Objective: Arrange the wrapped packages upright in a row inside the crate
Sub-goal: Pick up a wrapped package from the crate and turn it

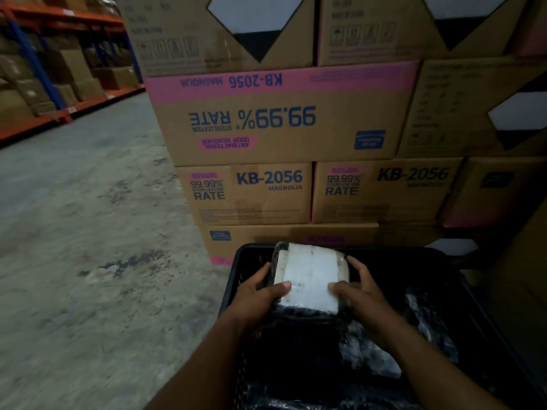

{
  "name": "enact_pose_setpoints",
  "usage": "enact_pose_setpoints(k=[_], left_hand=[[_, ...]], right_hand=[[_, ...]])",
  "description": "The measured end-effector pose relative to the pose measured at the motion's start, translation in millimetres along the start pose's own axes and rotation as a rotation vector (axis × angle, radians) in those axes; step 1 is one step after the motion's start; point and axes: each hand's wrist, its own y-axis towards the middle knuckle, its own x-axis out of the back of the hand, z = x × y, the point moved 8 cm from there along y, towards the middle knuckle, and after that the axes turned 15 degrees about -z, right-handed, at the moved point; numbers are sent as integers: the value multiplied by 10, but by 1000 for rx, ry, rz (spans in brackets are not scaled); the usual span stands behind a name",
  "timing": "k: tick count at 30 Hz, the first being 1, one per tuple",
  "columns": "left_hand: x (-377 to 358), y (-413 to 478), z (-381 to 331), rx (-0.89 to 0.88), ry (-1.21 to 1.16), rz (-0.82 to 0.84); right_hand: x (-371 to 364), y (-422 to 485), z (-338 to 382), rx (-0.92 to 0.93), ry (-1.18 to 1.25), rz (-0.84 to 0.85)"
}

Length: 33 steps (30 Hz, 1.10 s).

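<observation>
A black plastic crate [236,279] stands on the floor in front of me. Over its far left part I hold a wrapped package [309,276], dark film with a large white label facing up. My left hand [260,291] grips its left side, thumb on the label. My right hand [358,291] grips its right side, thumb on the label too. Below and to the right, other dark wrapped packages [367,353] lie inside the crate, dim and hard to separate.
A tall stack of cardboard boxes [281,128] printed KB-2056 rises right behind the crate. Concrete floor [88,232] stretches to the left. Orange and blue shelving [59,93] with cartons runs along the far left.
</observation>
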Motion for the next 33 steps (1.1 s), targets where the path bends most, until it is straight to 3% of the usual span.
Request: enact_pose_setpoints(k=[5,10,13,16,19,25,27,29,33], left_hand=[[155,-3,-104,-7,-22,40],[34,-52,-131,-36,37,37],[46,-19,-139,-36,-31,-50],[-54,-61,-48,26,-47,36],[-89,-90,-22,-22,16,49],[-85,-116,-61,-23,70,256],[-68,-85,-85,-84,101,177],[41,-20,-166,-196,158,-41],[378,-53,-470,-682,638,-497]], right_hand=[[62,22,114,77,-70,-16],[-172,-133,23,-19,67,245],[-148,-135,-18,-1,127,138],[-73,-87,-42,-19,249,7],[9,-55,-112,-97,333,-48],[-16,-53,-5,-58,123,150],[-71,-86,-32,-68,68,226],[-47,-53,-91,-68,87,167],[139,91,-323,-43,32,-68]])
